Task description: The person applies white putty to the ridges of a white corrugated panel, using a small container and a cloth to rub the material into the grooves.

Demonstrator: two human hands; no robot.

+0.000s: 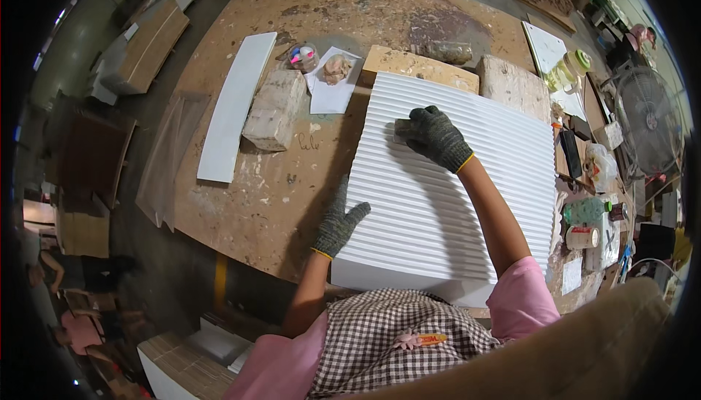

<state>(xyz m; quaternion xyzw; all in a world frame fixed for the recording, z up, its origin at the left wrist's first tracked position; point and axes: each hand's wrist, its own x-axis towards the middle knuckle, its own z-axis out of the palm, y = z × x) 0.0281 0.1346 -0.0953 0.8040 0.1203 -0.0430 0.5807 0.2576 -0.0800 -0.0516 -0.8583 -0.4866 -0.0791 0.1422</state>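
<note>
A white panel with a ribbed top (453, 181) lies in front of me. My right hand (438, 137), in a dark grey knit glove with a yellow cuff, is closed round a small grey-brown block (401, 130) that looks like a sanding block. The block rests on the ribs in the panel's upper left part. At the panel's left edge, my left hand (338, 223), gloved the same way, lies with its fingers stretched along the side and its thumb spread over the top. Part of the sanding block is hidden under the right glove.
On the stained worktable (292, 188) lie a flat white board (237, 108), a wrapped block (276, 110) and a paper sheet (325, 100) bearing a tan lump (336, 69). Bottles, including a green-lidded one (569, 70), stand to the right near a fan (646, 122).
</note>
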